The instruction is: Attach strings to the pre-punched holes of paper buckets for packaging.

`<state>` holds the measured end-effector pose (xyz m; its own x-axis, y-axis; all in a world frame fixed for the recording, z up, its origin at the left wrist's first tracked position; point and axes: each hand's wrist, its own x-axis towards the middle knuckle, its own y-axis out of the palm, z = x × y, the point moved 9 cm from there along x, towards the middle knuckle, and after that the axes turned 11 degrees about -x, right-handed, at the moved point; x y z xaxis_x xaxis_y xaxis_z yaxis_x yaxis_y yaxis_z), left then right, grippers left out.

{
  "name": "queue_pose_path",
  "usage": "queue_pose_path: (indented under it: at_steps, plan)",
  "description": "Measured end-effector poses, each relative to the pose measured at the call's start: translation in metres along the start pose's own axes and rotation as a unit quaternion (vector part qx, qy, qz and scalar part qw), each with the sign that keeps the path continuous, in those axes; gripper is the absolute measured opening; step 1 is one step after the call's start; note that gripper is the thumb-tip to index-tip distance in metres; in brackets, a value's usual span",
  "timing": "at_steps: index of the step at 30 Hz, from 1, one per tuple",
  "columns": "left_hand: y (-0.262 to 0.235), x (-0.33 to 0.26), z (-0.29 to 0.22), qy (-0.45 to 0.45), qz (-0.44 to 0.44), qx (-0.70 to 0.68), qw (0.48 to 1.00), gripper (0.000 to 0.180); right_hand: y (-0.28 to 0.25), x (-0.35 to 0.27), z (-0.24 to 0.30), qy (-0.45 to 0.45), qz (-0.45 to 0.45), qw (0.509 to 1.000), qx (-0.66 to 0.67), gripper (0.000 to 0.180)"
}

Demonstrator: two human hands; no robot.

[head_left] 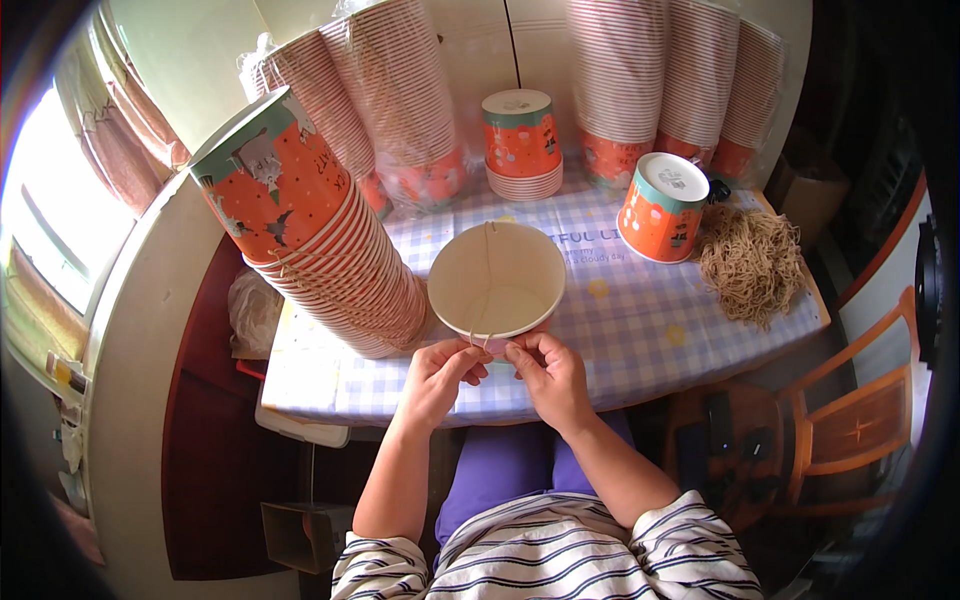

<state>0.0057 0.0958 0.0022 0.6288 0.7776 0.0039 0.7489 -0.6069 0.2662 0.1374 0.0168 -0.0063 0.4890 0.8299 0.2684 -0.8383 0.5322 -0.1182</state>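
Observation:
In front of me an open paper bucket point(497, 285), pale inside, stands on the tablecloth. A thin tan string point(488, 272) runs from its far rim across the opening to the near rim, where it forms a small loop. My left hand point(441, 380) is closed at that loop, thumb and fingers pinched on the string. Beside it, against the near rim, my right hand point(552, 380) is also closed in a pinch; what lies between its fingertips is too small to make out. The bucket's near outer side is mostly hidden.
A tall leaning stack of orange buckets point(330, 250) rises at the left. Upturned buckets stand at the back point(522, 145) and right point(664, 210), by a heap of tan strings point(755, 265). Plastic-wrapped stacks point(617, 80) line the wall. A wooden chair point(850, 430) is at the right.

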Motion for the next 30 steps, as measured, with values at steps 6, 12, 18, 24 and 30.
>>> queue_pose_path:
  at_steps: [6, 12, 18, 24, 30]
  plan:
    - [0.002, -0.005, -0.008, 0.041, -0.003, 0.072, 0.997, 0.023, 0.002, 0.000, -0.004, 0.022, 0.017, 1.000, 0.012, 0.016]
    - [0.000, -0.006, -0.009, 0.077, -0.035, 0.102, 0.991, 0.018, 0.005, -0.001, -0.007, 0.030, 0.034, 0.998, 0.045, 0.016]
    - [-0.002, -0.011, -0.007, 0.111, -0.065, 0.118, 0.985, 0.016, 0.011, -0.005, -0.015, 0.089, 0.051, 0.986, 0.135, 0.019]
    - [0.001, -0.017, -0.001, 0.112, -0.072, 0.105, 0.986, 0.016, 0.032, -0.022, -0.031, 0.144, 0.120, 0.949, 0.254, 0.020]
    - [-0.003, -0.023, 0.004, 0.094, -0.073, 0.106, 0.987, 0.015, 0.039, -0.018, -0.015, 0.111, 0.102, 0.950, 0.275, 0.020]
